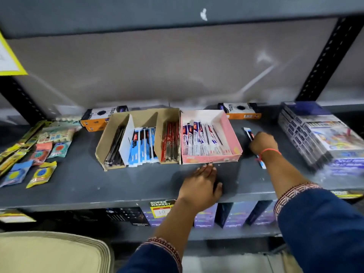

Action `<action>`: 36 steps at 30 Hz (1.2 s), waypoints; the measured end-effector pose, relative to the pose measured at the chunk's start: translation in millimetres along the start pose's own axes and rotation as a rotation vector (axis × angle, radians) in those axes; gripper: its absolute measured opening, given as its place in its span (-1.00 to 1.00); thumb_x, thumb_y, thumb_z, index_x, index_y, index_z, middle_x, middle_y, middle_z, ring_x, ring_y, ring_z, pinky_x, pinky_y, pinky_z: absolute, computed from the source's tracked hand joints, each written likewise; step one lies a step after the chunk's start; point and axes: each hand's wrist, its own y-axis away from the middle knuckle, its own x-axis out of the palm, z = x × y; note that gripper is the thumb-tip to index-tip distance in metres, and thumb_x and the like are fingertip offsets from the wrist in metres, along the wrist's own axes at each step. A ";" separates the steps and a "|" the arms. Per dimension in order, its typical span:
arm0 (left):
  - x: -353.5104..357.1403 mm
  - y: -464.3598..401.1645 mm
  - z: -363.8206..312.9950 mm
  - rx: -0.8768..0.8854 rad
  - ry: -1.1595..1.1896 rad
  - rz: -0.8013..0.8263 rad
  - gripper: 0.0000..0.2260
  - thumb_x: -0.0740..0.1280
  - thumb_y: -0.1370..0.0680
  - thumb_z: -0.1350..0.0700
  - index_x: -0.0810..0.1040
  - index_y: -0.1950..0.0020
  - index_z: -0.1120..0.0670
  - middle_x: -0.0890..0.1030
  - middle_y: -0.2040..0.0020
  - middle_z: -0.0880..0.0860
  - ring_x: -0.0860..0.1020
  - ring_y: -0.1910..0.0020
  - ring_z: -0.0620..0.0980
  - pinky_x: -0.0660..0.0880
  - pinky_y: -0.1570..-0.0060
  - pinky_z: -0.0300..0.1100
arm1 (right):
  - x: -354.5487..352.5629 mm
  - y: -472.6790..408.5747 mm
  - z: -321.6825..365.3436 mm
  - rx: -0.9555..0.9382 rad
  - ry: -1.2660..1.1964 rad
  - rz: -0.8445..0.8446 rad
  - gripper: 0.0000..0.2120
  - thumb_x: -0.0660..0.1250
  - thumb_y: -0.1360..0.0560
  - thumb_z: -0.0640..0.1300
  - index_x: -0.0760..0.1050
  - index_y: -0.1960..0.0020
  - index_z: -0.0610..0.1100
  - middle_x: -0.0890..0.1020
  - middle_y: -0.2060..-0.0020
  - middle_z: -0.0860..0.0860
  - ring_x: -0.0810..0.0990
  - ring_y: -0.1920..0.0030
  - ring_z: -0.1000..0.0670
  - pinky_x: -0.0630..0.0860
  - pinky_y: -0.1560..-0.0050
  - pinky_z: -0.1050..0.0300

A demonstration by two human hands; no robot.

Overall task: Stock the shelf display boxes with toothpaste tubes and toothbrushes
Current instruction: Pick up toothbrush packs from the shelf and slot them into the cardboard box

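Observation:
A pink display box [233, 134] on the grey shelf [110, 182] holds a row of white, blue and red toothpaste tubes [199, 140]. To its left stands a brown cardboard display box [102, 146] with black, blue and red toothbrush packs [140, 146] in three compartments. My right hand [263, 143] rests on the shelf just right of the pink box, closed on a white and blue toothpaste tube [248, 133] lying there. My left hand [201, 184] lies flat on the shelf, fingertips touching the pink box's front edge, holding nothing.
Flat product packets [42, 152] lie at the shelf's left. A wrapped stack of boxes [323, 138] stands at the right. Two black, white and orange cartons [98, 115] sit behind the display boxes. A lower shelf holds purple boxes [236, 213].

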 end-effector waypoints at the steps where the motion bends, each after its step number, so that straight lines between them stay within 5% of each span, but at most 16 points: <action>1: 1.1 -0.8 -0.1 0.013 -0.003 0.000 -0.46 -0.06 -0.58 -0.09 0.21 -0.47 0.17 0.22 -0.49 0.10 0.16 -0.45 0.02 0.11 -0.37 -0.13 | -2.6 -2.7 1.4 0.006 -0.013 0.022 -0.65 0.19 -0.50 -0.32 0.44 -0.26 -0.38 0.51 -0.26 -0.34 0.49 -0.27 -0.30 0.44 -0.24 -0.07; 4: 1.6 -0.3 1.7 0.024 0.035 -0.003 -0.33 -0.16 -0.48 -0.14 0.33 -0.41 0.20 0.36 -0.41 0.13 0.30 -0.39 0.06 0.17 -0.35 -0.13 | -8.2 -9.9 4.6 0.036 -0.015 0.083 -0.62 0.25 -0.49 -0.30 0.44 -0.28 -0.38 0.50 -0.29 -0.31 0.49 -0.29 -0.27 0.44 -0.26 -0.02; 8: 0.5 0.0 3.0 0.001 0.006 0.007 -0.50 0.04 -0.46 -0.08 0.62 -0.12 0.18 0.64 -0.11 0.10 0.58 -0.09 0.01 0.48 -0.08 -0.13 | -5.1 -11.4 6.0 0.061 0.003 0.043 -0.64 0.18 -0.50 -0.29 0.45 -0.28 -0.35 0.52 -0.26 -0.30 0.51 -0.27 -0.27 0.45 -0.24 -0.03; 13: 6.1 1.8 3.6 0.039 0.000 0.005 -0.51 0.06 -0.48 -0.05 0.59 -0.15 0.23 0.62 -0.13 0.16 0.58 -0.11 0.07 0.47 -0.10 -0.05 | 2.1 -8.3 5.1 0.051 0.018 -0.024 -0.61 0.11 -0.50 -0.29 0.46 -0.29 -0.32 0.51 -0.26 -0.31 0.50 -0.26 -0.31 0.47 -0.23 -0.08; 16: 5.2 2.0 2.4 0.048 0.005 0.030 -0.45 -0.02 -0.51 -0.07 0.50 -0.26 0.26 0.53 -0.24 0.20 0.49 -0.23 0.11 0.33 -0.25 -0.03 | -0.4 -9.4 4.1 0.061 0.006 -0.019 -0.62 0.14 -0.51 -0.28 0.44 -0.29 -0.32 0.49 -0.27 -0.32 0.47 -0.27 -0.32 0.46 -0.23 -0.08; 20: 4.8 2.6 3.0 0.078 -0.072 0.007 -0.26 -0.31 -0.45 -0.16 0.13 -0.49 0.21 0.18 -0.49 0.15 0.10 -0.46 0.04 -0.20 -0.36 -0.22 | -2.4 -11.8 0.9 0.050 -0.017 -0.002 -0.65 0.15 -0.52 -0.31 0.44 -0.27 -0.36 0.50 -0.26 -0.33 0.50 -0.26 -0.31 0.46 -0.22 -0.06; 26: 6.7 2.0 4.1 0.080 -0.065 -0.009 -0.25 -0.36 -0.53 -0.20 0.21 -0.46 0.24 0.25 -0.46 0.19 0.18 -0.44 0.07 -0.14 -0.36 -0.14 | -7.7 -12.9 -5.7 0.081 -0.129 0.089 -0.68 0.30 -0.46 -0.30 0.49 -0.18 -0.43 0.56 -0.18 -0.35 0.59 -0.08 -0.26 0.55 0.04 -0.05; 30: 5.6 2.0 4.7 0.067 -0.047 0.055 -0.19 -0.48 -0.44 -0.24 0.01 -0.52 0.18 0.05 -0.53 0.12 -0.03 -0.48 0.00 -0.30 -0.31 -0.26 | -6.7 -11.4 -10.5 0.119 -0.231 0.121 -0.63 0.33 -0.45 -0.27 0.48 -0.21 -0.40 0.56 -0.14 -0.34 0.55 -0.17 -0.27 0.50 -0.13 -0.01; 33: 6.0 2.1 5.1 0.078 -0.045 0.020 -0.21 -0.44 -0.45 -0.23 0.04 -0.51 0.20 0.08 -0.52 0.14 0.00 -0.48 0.02 -0.32 -0.31 -0.25 | -7.5 -5.8 -11.0 0.095 -0.341 0.131 -0.90 0.34 -0.42 -0.30 0.50 0.13 -0.36 0.48 0.18 -0.26 0.52 0.13 -0.21 0.46 0.20 0.06; 36: 7.4 3.4 4.7 0.069 -0.012 0.029 -0.22 -0.40 -0.42 -0.21 0.03 -0.52 0.17 0.05 -0.53 0.12 -0.04 -0.48 0.00 -0.32 -0.31 -0.27 | -9.3 -2.8 -16.8 0.091 -0.652 0.196 -0.72 0.34 -0.41 -0.39 0.37 0.39 -0.18 0.40 0.45 -0.13 0.35 0.49 -0.06 0.27 0.49 0.28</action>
